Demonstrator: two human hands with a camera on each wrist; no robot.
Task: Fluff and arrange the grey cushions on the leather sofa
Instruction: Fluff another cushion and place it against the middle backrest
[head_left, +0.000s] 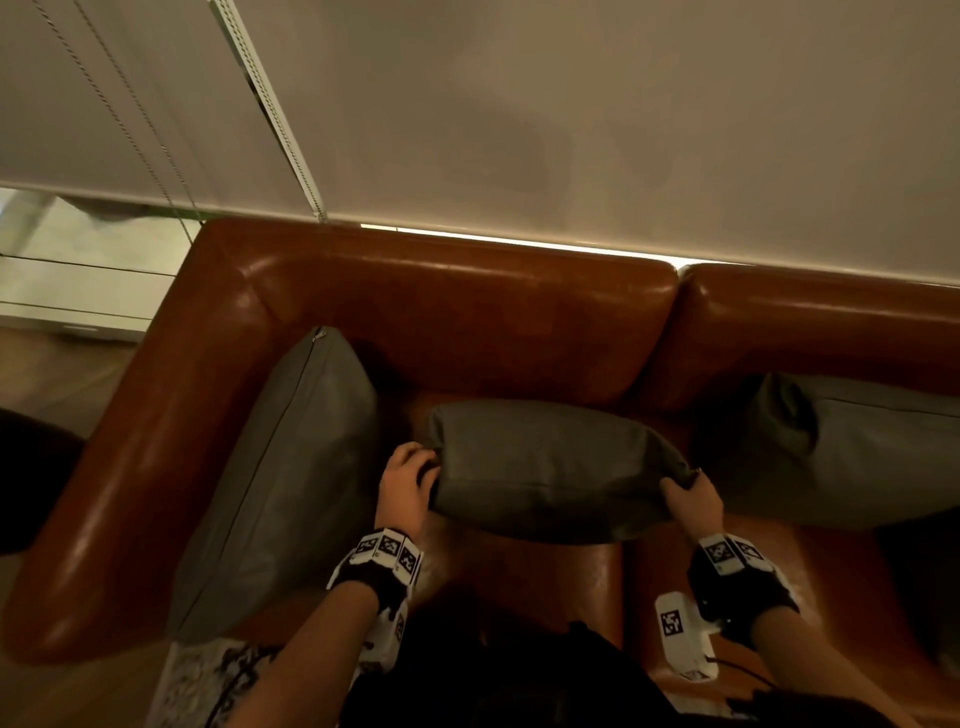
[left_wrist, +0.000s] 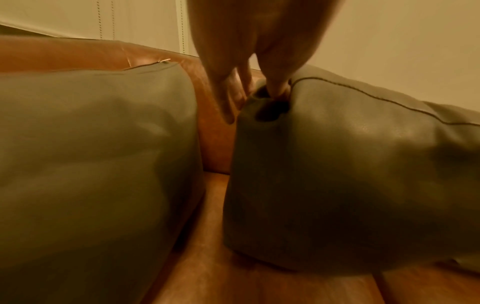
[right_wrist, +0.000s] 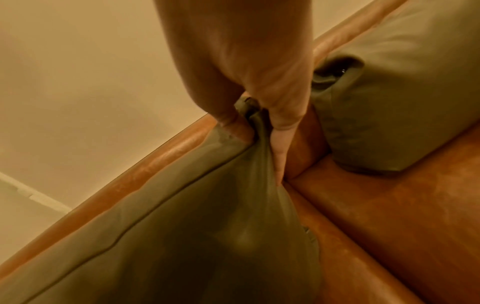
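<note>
A grey cushion (head_left: 556, 467) is held over the middle of the brown leather sofa (head_left: 467, 306), between my two hands. My left hand (head_left: 410, 475) grips its left corner; in the left wrist view the fingers (left_wrist: 278, 86) dig into the bunched corner of that middle cushion (left_wrist: 350, 164). My right hand (head_left: 693, 493) pinches the right corner; the right wrist view shows thumb and fingers (right_wrist: 280, 123) clamped on the gathered fabric of the cushion (right_wrist: 194, 236). A second grey cushion (head_left: 280, 483) leans against the left armrest. A third one (head_left: 852, 452) sits at the right.
The sofa backrest (head_left: 519, 332) runs along a pale roller blind (head_left: 571, 114). The left armrest (head_left: 130, 467) borders wooden floor (head_left: 47, 374) and a low white unit (head_left: 78, 291). Bare seat leather (head_left: 561, 582) lies below the held cushion. A patterned rug (head_left: 208, 680) is near my legs.
</note>
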